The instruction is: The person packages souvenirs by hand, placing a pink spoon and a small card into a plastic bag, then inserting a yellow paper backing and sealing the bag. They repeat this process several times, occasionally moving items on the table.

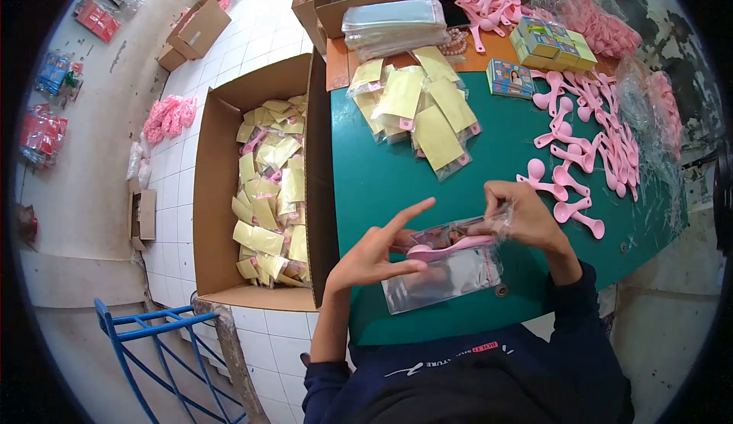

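My right hand point(527, 214) is closed around the end of a clear plastic bag point(502, 219). A pink measuring spoon point(429, 254) and a printed card point(439, 235) lie together there, their right ends at the bag and the spoon's bowl facing left. My left hand point(370, 254) is open at the other end, index finger stretched out and thumb apart, with the spoon's bowl right by the thumb. Below the hands, more clear bags point(435, 280) lie flat on the green tabletop point(366, 187).
Filled packets with yellow cards point(450, 107) lie at the table's back left. A cardboard box point(324, 195) of similar packets stands left. Loose pink spoons point(580, 149), card stacks point(510, 79) and a bag stack point(393, 23) sit behind. A blue metal frame point(156, 325) stands at lower left.
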Demonstrator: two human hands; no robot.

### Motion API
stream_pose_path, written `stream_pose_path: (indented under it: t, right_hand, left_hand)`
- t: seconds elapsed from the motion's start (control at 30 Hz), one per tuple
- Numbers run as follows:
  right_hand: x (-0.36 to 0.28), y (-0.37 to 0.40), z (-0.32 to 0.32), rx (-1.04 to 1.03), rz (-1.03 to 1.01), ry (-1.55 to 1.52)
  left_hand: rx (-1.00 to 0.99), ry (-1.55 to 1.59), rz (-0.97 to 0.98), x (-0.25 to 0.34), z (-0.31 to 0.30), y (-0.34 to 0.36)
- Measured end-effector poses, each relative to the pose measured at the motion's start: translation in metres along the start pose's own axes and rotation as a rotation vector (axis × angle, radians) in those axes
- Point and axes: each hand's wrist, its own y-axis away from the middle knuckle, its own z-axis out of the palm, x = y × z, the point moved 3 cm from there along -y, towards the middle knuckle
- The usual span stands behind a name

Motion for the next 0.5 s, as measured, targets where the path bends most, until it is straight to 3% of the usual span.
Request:
stream_pose_path:
  t: [0.07, 0.17, 0.3, 0.37, 0.4, 0.47, 0.5]
  right_hand:
    - [0.014, 0.001, 0.005, -0.081, 0.000, -0.097]
    - [0.018, 0.009, 0.011, -0.042, 0.115, -0.347]
    - [0.017, 0.019, 0.013, -0.101, 0.112, -0.234]
    - [0.012, 0.021, 0.015, -0.041, 0.084, -0.294]
    - [0.008, 0.022, 0.016, 0.055, 0.037, -0.166]
    - [-0.002, 0.024, 0.021, 0.240, -0.059, 0.088]
    - [-0.005, 0.024, 0.027, 0.220, -0.149, 0.150]
  left_hand:
    - [0.078, 0.085, -0.042, -0.004, -0.003, 0.009]
    - [0.135, 0.180, -0.114, -0.004, -0.002, 0.016]
    - [0.099, 0.171, -0.064, 0.005, 0.005, 0.016]
    - [0.269, 0.025, -0.044, -0.008, 0.010, 0.016]
    - [0.354, -0.049, -0.034, -0.011, 0.014, 0.018]
    - [0.492, 0.044, -0.209, -0.014, 0.028, 0.027]
    - [0.562, 0.089, -0.296, -0.016, 0.035, 0.032]
